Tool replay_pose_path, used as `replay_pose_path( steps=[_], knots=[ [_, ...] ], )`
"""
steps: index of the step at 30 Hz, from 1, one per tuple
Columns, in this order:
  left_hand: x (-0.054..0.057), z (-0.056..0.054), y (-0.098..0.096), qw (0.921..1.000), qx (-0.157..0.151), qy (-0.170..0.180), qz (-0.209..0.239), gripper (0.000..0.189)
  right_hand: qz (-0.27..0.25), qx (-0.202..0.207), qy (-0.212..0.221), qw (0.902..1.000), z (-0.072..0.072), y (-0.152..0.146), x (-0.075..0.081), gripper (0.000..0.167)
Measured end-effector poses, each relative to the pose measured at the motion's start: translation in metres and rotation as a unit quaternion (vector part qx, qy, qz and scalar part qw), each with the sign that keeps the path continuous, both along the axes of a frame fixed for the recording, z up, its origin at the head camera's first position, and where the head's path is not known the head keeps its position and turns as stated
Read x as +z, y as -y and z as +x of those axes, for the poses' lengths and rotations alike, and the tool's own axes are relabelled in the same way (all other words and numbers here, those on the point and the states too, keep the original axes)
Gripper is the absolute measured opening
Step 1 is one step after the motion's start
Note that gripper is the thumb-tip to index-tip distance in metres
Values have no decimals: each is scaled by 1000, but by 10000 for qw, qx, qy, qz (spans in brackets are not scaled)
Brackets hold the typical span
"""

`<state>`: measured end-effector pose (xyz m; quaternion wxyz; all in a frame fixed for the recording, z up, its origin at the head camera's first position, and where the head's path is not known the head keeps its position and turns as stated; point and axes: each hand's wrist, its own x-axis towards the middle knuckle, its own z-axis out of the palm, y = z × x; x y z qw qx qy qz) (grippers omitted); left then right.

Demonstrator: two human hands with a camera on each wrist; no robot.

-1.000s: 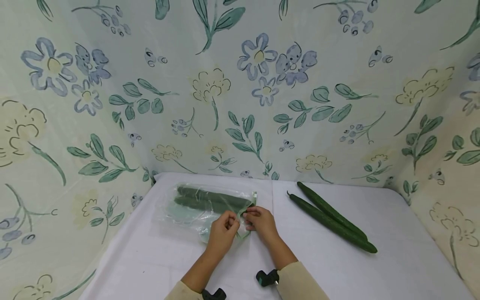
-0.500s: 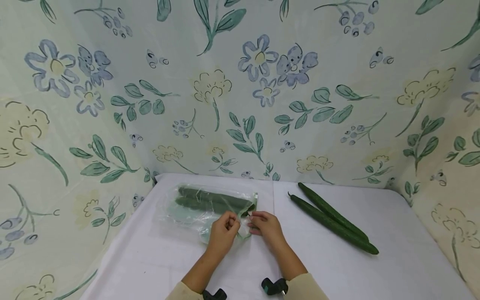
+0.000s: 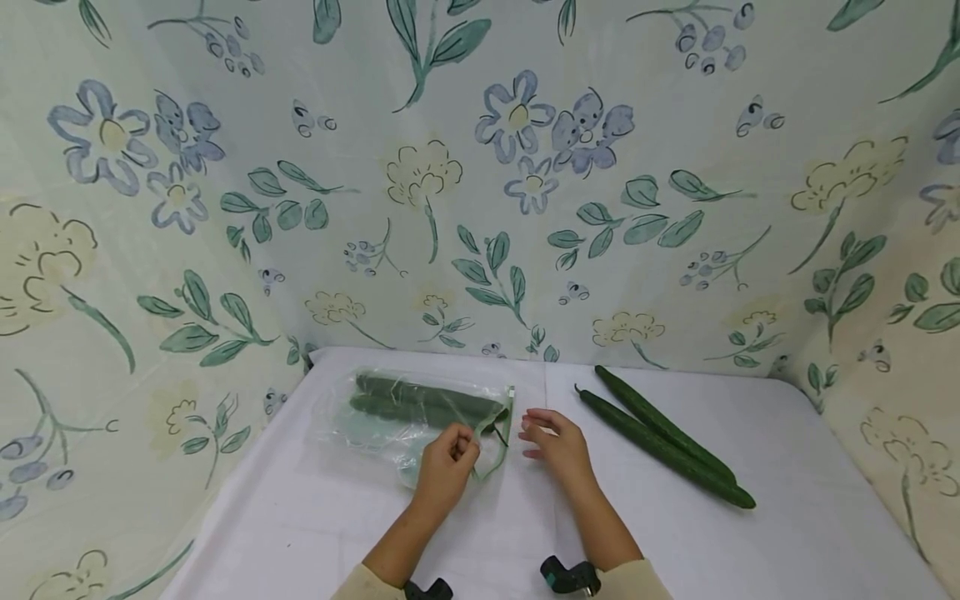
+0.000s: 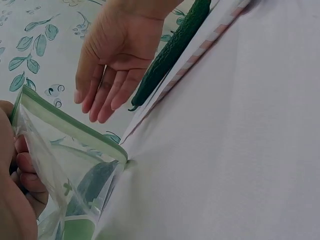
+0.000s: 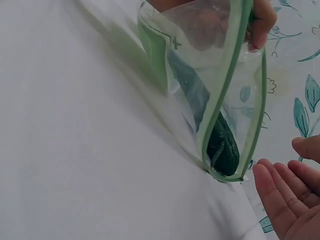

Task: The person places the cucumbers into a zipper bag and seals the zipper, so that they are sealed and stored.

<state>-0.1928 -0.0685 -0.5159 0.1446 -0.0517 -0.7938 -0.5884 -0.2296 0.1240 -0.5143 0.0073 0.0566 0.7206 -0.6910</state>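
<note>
A clear zip bag (image 3: pixel 375 440) with a green zip edge (image 5: pixel 228 80) lies on the left half of the table, two cucumbers (image 3: pixel 427 402) inside it. My left hand (image 3: pixel 442 471) pinches the near side of the bag's mouth and holds it up. In the right wrist view the mouth gapes, and one cucumber's dark end (image 5: pixel 224 150) shows in the opening. Just right of the mouth, my right hand (image 3: pixel 562 450) is apart from the bag, its fingers extended around nothing. The left wrist view shows that palm (image 4: pixel 120 42) beside a loose cucumber (image 4: pixel 172 55).
Two loose cucumbers (image 3: pixel 663 442) lie side by side, slanting across the right part of the white-covered table (image 3: pixel 300 517). A flower-printed cloth (image 3: pixel 480 192) hangs behind and at both sides. Dark camera mounts (image 3: pixel 570 577) sit at the wrists.
My right hand has let go of the bag's mouth and moved right, its fingers spreading. The left hand has kept its hold in the same place.
</note>
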Motion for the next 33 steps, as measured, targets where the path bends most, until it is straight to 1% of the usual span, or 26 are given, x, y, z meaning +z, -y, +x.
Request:
replay_pose_path(
  steps=[2,4,8,12,14,18,20,24,30,33],
  knots=[
    [-5,-2,2,10000,-22,-33,4,9,169,-49,-93,9998,1,-4,6,38],
    [-7,-3,4,9999,-79,-85,16,9,367,-98,-115,9992,3,-9,11,38],
    [-7,-3,6,9997,-184,-166,38,9,750,-185,-62,9970,8,-20,20,36],
    [-7,-3,7,9996,-214,-171,-4,8,1012,-324,-118,9943,11,-32,25,35],
    [-6,-3,7,9997,-207,-151,-32,8,1102,-377,-175,9930,13,-39,26,37],
    [-6,-3,7,9997,-204,-126,-24,9,1117,-441,-237,9925,18,-53,29,42],
    [-6,-3,7,9997,-203,-116,0,8,1100,-493,-223,9925,20,-60,30,45],
    [-6,-3,7,9997,-202,-125,24,9,1246,-596,-145,9903,27,-75,31,51],
    [-5,-2,5,9996,-235,-81,122,9,1482,-762,-67,9860,36,-98,31,53],
    [-4,-1,4,9997,-182,-31,158,9,1635,-831,-60,9830,40,-109,30,55]
  ],
)
